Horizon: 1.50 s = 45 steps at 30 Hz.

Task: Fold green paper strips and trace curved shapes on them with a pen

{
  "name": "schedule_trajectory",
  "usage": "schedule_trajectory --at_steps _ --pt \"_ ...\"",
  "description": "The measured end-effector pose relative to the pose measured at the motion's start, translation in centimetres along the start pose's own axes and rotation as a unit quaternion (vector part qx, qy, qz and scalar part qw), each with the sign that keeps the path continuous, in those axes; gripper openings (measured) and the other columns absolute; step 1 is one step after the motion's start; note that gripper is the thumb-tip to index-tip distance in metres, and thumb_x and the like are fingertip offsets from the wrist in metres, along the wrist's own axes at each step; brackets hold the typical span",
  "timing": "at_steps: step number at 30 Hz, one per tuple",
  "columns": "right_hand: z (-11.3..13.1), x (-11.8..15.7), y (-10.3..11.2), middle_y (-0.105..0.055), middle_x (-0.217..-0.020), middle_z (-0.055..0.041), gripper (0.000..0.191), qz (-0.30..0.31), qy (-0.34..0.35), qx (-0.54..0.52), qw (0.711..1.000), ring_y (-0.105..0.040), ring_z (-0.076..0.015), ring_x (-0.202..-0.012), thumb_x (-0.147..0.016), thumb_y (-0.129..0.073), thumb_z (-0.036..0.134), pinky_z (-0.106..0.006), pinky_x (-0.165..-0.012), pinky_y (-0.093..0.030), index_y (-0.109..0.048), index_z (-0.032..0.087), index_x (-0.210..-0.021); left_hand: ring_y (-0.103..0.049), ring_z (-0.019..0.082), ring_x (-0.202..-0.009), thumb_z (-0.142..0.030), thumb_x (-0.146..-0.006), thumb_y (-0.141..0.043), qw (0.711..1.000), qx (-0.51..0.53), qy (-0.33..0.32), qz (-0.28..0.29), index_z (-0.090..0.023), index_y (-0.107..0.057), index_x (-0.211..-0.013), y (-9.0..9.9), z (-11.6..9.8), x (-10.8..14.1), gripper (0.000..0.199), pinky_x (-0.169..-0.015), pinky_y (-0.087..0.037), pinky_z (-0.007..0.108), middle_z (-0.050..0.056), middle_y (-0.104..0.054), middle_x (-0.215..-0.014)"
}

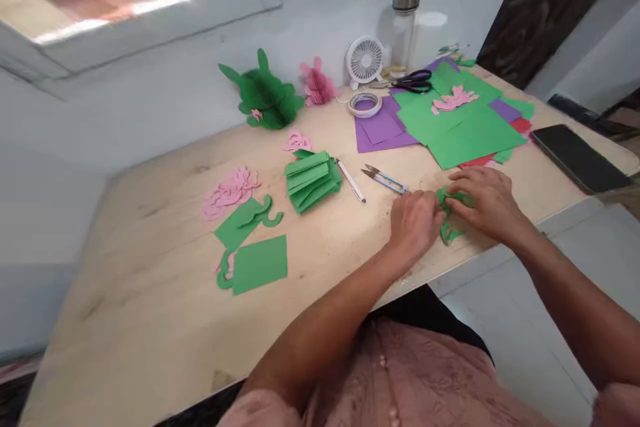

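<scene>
On the left of the surface (150,320), note pink cutouts (230,193), 2 green cards (260,265) with curled green pieces (250,213) touching them, a green paper stack (310,181), a pen (351,180) and snips (385,179). Next, locate the left hand (414,221), curled against green paper cutouts (451,235) near the front edge; cannot tell whether gripping. Then find the right hand (484,203), pinching the same cutouts between thumb and fingers, with a dark phone (580,159) farther right.
</scene>
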State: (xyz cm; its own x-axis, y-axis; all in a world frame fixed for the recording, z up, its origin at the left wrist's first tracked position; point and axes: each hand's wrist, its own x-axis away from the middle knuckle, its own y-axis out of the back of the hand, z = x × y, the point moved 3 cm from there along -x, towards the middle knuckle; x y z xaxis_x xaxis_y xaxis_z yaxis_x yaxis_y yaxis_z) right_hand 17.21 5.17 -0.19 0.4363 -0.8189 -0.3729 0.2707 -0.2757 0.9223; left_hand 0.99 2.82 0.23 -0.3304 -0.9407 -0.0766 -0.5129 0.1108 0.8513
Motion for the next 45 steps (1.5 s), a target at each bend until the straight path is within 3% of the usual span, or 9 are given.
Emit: schedule_trajectory --at_steps 4,7,11,17,22,26,33,37,45 --pt "0.8 0.2 0.8 -0.069 -0.109 -0.0086 0.021 -0.025 -0.008 -0.016 1.0 -0.06 -0.0313 -0.108 -0.086 -0.055 0.037 -0.052 -0.092 -0.041 -0.069 0.022 -0.089 -0.059 0.022 -0.096 -0.021 -0.088 -0.063 1.0 0.01 -0.006 0.0 -0.02 -0.065 -0.095 0.8 0.4 1.4 0.008 -0.083 -0.047 0.035 0.003 -0.067 -0.095" --pt "2.7 0.4 2.4 -0.069 -0.11 -0.0093 0.018 -0.09 -0.033 -0.031 0.995 -0.061 -0.0305 -0.108 -0.087 -0.056 0.032 -0.051 -0.094 -0.043 -0.067 0.021 -0.097 -0.059 0.021 -0.092 -0.017 -0.087 -0.062 1.0 0.022 -0.011 -0.006 -0.02 -0.065 -0.091 2.0 1.4 3.9 0.005 -0.081 -0.048 0.035 0.002 -0.067 -0.094" --pt "7.1 0.8 4.3 -0.068 -0.111 -0.0108 0.027 -0.192 -0.036 -0.076 0.978 -0.06 -0.0304 -0.113 -0.085 -0.059 0.019 -0.051 -0.099 -0.042 -0.062 0.02 -0.112 -0.058 0.019 -0.086 -0.014 -0.087 -0.059 0.993 0.066 -0.033 -0.09 -0.02 -0.062 -0.082 4.8 4.2 8.9 0.008 -0.078 -0.048 0.035 0.003 -0.066 -0.087" --pt "14.5 0.9 1.9 -0.067 -0.111 -0.0123 0.037 -0.146 0.077 -0.22 0.961 -0.06 -0.0297 -0.11 -0.083 -0.058 0.011 -0.053 -0.097 -0.045 -0.058 0.019 -0.12 -0.061 0.022 -0.094 -0.017 -0.093 -0.049 0.98 -0.067 0.034 -0.187 -0.019 -0.061 -0.09 9.5 11.3 16.7 0.013 -0.084 -0.049 0.04 0.006 -0.067 -0.095" --pt "18.8 0.7 -0.9 -0.066 -0.113 -0.0119 0.036 -0.086 0.113 -0.298 0.944 -0.06 -0.0266 -0.109 -0.085 -0.055 0.01 -0.05 -0.096 -0.046 -0.057 0.018 -0.12 -0.055 0.035 -0.12 -0.026 -0.094 -0.049 0.955 -0.248 0.076 -0.144 -0.014 -0.057 -0.121 10.6 16.5 21.0 0.031 -0.096 -0.045 0.055 0.017 -0.062 -0.125" --pt "20.1 1.1 -2.1 -0.068 -0.113 -0.0107 0.034 -0.049 0.123 -0.309 0.942 -0.061 -0.0251 -0.109 -0.086 -0.054 0.011 -0.048 -0.096 -0.047 -0.059 0.018 -0.119 -0.059 0.033 -0.117 -0.029 -0.096 -0.047 0.942 -0.31 0.059 -0.117 -0.014 -0.058 -0.123 10.8 18.3 22.3 0.032 -0.096 -0.046 0.052 0.017 -0.062 -0.127" --pt "20.1 1.4 -2.8 -0.068 -0.11 -0.0101 0.032 -0.022 0.099 -0.304 0.947 -0.062 -0.0242 -0.105 -0.088 -0.052 0.012 -0.046 -0.091 -0.049 -0.057 0.019 -0.12 -0.068 0.027 -0.101 -0.024 -0.096 -0.054 0.928 -0.342 -0.055 -0.136 -0.016 -0.065 -0.107 11.7 18.4 22.1 0.019 -0.087 -0.054 0.041 0.012 -0.071 -0.109" --pt "20.1 1.3 -2.9 -0.069 -0.108 -0.0092 0.031 -0.014 0.086 -0.308 0.947 -0.063 -0.0236 -0.103 -0.089 -0.052 0.013 -0.044 -0.09 -0.05 -0.057 0.02 -0.119 -0.07 0.025 -0.099 -0.018 -0.094 -0.055 0.931 -0.328 -0.085 -0.136 -0.015 -0.061 -0.116 12.0 18.7 22.3 0.023 -0.081 -0.056 0.037 0.011 -0.072 -0.107" --pt "20.1 1.2 -2.9 -0.07 -0.104 -0.0085 0.026 -0.014 0.094 -0.295 0.951 -0.064 -0.0228 -0.099 -0.088 -0.053 0.015 -0.042 -0.088 -0.05 -0.06 0.019 -0.113 -0.069 0.023 -0.101 -0.011 -0.093 -0.054 0.942 -0.288 -0.124 -0.118 -0.015 -0.051 -0.131 12.8 19.3 23.2 0.038 -0.086 -0.057 0.037 0.013 -0.071 -0.111"
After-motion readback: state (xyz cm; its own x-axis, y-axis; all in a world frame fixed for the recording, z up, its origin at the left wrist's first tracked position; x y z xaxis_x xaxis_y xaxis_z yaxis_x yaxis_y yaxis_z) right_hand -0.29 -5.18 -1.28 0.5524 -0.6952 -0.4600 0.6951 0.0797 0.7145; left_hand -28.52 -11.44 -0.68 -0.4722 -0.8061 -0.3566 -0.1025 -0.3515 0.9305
